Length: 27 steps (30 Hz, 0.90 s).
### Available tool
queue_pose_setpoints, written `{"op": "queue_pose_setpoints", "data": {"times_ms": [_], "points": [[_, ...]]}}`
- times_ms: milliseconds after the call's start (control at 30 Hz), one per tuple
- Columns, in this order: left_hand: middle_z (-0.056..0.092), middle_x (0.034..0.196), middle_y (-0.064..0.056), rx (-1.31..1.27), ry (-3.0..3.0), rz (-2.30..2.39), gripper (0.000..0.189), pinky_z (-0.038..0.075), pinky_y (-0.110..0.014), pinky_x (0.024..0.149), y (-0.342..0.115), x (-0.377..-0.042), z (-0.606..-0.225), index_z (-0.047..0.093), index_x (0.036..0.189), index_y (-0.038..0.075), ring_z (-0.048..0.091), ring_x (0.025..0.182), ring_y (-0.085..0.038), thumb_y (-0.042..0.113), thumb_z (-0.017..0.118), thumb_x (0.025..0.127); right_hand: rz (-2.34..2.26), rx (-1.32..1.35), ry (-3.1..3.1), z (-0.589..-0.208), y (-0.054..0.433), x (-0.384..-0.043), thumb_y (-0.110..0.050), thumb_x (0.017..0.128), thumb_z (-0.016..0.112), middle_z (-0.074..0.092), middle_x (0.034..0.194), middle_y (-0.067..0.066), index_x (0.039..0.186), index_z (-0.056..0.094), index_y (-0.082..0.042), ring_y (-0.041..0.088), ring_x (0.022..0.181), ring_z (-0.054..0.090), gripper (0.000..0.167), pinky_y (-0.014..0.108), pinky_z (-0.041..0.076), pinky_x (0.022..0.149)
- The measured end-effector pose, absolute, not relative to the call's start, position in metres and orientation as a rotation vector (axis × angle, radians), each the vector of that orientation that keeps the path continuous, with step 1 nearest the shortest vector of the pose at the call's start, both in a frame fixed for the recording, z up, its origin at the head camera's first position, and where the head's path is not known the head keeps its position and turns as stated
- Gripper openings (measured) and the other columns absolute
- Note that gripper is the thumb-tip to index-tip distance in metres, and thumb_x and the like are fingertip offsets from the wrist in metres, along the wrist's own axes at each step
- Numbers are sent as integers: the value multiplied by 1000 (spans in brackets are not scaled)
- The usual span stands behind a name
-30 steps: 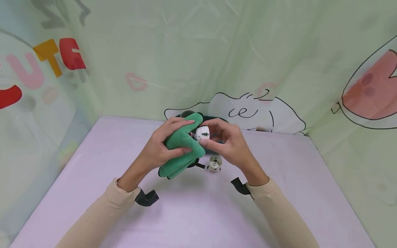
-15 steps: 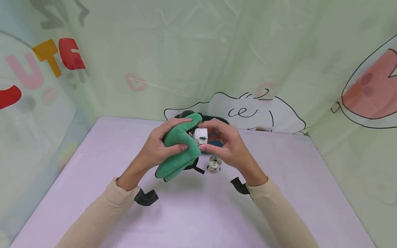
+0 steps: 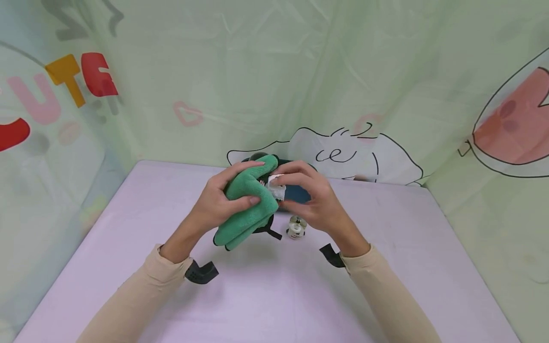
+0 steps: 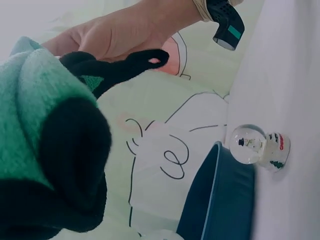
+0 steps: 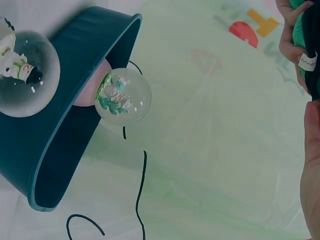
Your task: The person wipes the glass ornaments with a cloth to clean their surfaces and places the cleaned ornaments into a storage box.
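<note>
A folded green cloth [image 3: 249, 205] with black edging and a dark hanging loop is in my left hand [image 3: 216, 205], fingers over its top and thumb on its near side. Out of the cloth's fold sticks a small white snow-globe base [image 3: 277, 187]; its globe part is hidden in the cloth. My right hand [image 3: 315, 193] grips that base from the right, fingers on top and thumb below. The cloth [image 4: 45, 125] covers much of the left wrist view. Both hands are raised over the table.
Behind the hands is a dark blue tub [image 3: 299, 194]. One snow globe with a white base [image 3: 296, 227] stands on the table before it. In the right wrist view another clear globe on a pink base [image 5: 124, 97] shows at the tub's opening.
The cloth has shifted slightly left. My right fingers have moved over the white base, which has turned so its tree picture no longer shows. The standing snow globe has not moved.
</note>
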State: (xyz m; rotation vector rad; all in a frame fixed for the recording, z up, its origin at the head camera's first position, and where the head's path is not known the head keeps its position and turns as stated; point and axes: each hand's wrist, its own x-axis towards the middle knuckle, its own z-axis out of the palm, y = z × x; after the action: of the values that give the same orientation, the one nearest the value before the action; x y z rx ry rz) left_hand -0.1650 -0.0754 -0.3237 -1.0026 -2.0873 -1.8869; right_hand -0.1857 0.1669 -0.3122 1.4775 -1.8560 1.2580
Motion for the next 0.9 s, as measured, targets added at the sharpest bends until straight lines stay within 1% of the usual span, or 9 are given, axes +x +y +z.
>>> {"op": "queue_pose_setpoints", "data": {"times_ms": [33, 100, 167, 200, 400, 567, 667, 733, 900], "points": [[65, 131, -2, -995, -2091, -1898, 59, 53, -34, 88, -75, -165, -324, 59, 142, 18, 64, 102, -24, 13, 79, 87, 1234, 1475, -1850, -312, 167, -186, -7, 91, 77, 62, 116, 19, 111, 68, -1, 28, 113, 61, 23, 31, 50, 97], [66, 130, -2, -983, -2093, -1918, 58, 53, -34, 87, -75, -165, -324, 59, 142, 19, 64, 100, -25, 14, 78, 88, 1206, 1473, -1840, -312, 167, -186, 6, 86, 75, 62, 117, 20, 109, 69, -3, 29, 113, 61, 25, 30, 51, 96], [66, 129, -3, -981, -2085, -1938, 58, 53, -34, 87, -75, -165, -324, 59, 142, 19, 65, 100, -25, 14, 78, 88, 1184, 1465, -1838, -311, 167, -185, 14, 81, 71, 62, 117, 19, 107, 69, -4, 29, 113, 61, 32, 29, 51, 95], [66, 130, -3, -983, -2081, -1942, 58, 53, -34, 88, -75, -165, -324, 59, 142, 19, 65, 100, -25, 14, 78, 88, 1183, 1464, -1836, -311, 167, -185, 15, 80, 71, 62, 117, 19, 107, 70, -4, 29, 113, 61, 33, 29, 51, 95], [63, 135, -4, -1021, -2055, -1921, 57, 52, -33, 91, -75, -165, -326, 58, 142, 15, 64, 106, -24, 15, 78, 89, 1219, 1465, -1835, -309, 166, -184, 7, 78, 78, 65, 112, 19, 108, 71, -1, 29, 110, 63, 33, 32, 51, 98], [62, 135, -4, -1075, -2020, -1883, 58, 51, -34, 92, -74, -166, -328, 58, 142, 12, 61, 109, -25, 22, 80, 89, 1230, 1445, -1855, -308, 167, -184, 4, 78, 79, 67, 111, 16, 112, 71, 0, 27, 107, 65, 35, 31, 52, 97], [61, 136, -5, -1105, -2009, -1842, 58, 50, -34, 94, -75, -166, -329, 57, 141, 10, 60, 112, -25, 24, 80, 89, 1278, 1442, -1878, -308, 168, -183, 3, 78, 79, 67, 111, 15, 114, 71, 1, 24, 106, 65, 38, 30, 55, 93], [61, 136, -5, -1128, -2004, -1813, 58, 49, -35, 95, -75, -166, -329, 57, 140, 9, 59, 115, -25, 22, 80, 89, 1329, 1433, -1906, -308, 168, -182, 4, 77, 81, 68, 110, 14, 115, 70, 2, 22, 104, 66, 40, 30, 57, 89], [60, 135, -8, -1185, -1994, -1746, 56, 47, -36, 97, -76, -167, -328, 58, 138, 8, 56, 119, -25, 15, 80, 88, 1448, 1354, -2010, -305, 171, -179, 5, 72, 85, 71, 105, 8, 115, 70, 0, 17, 86, 69, 46, 32, 61, 75]]}}
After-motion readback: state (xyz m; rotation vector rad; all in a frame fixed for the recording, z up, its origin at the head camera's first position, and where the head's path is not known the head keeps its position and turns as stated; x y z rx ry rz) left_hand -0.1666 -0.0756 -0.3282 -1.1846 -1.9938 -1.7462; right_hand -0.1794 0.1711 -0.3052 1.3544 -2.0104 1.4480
